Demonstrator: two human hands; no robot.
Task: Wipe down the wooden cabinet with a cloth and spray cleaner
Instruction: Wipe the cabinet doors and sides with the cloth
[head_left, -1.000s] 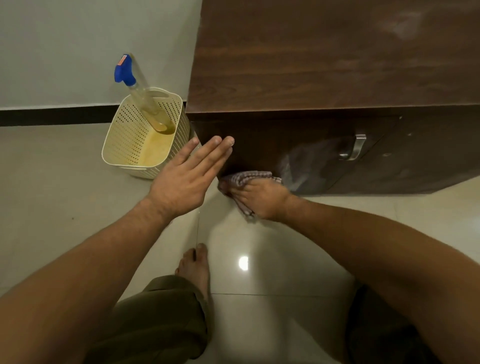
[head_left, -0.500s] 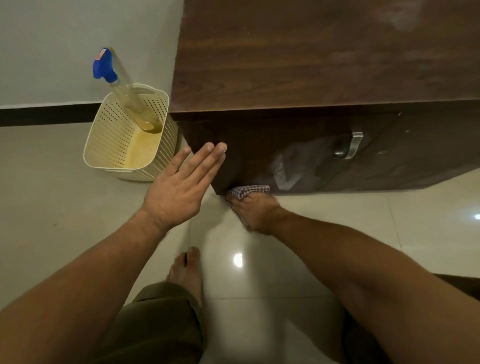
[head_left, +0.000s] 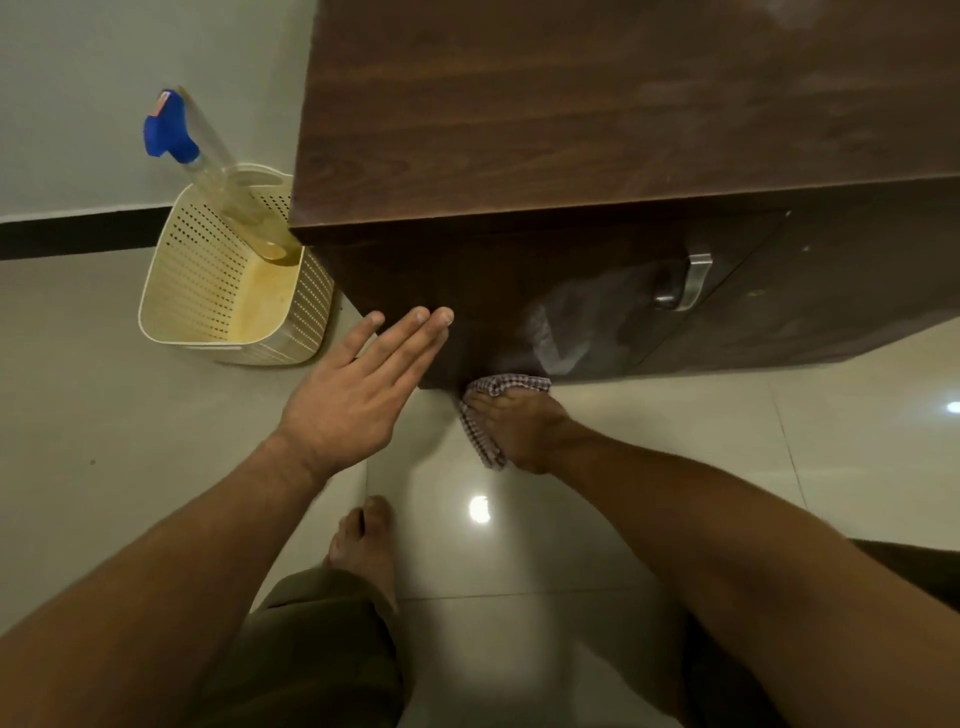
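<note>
Pale floor tiles (head_left: 156, 441) are seen beneath a dark wooden cabinet (head_left: 571, 114). A checked cloth (head_left: 506, 383) is gripped by the right hand (head_left: 524, 423) against the cabinet's bottom front edge. The left hand (head_left: 353, 395) is held flat, fingers (head_left: 410, 338) straight and together, by the front. A spray bottle (head_left: 218, 171) is leaned in a basket (head_left: 208, 270), far left.

The cabinet (head_left: 571, 104) was dark brown, the cloth (head_left: 511, 383) checked, the basket (head_left: 218, 291) cream, the spray head (head_left: 165, 130) blue

left hand (head_left: 358, 395) flat, fingers straight, arm extended; right hand (head_left: 519, 426) low, palm down, clutching cloth (head_left: 479, 436).
</note>
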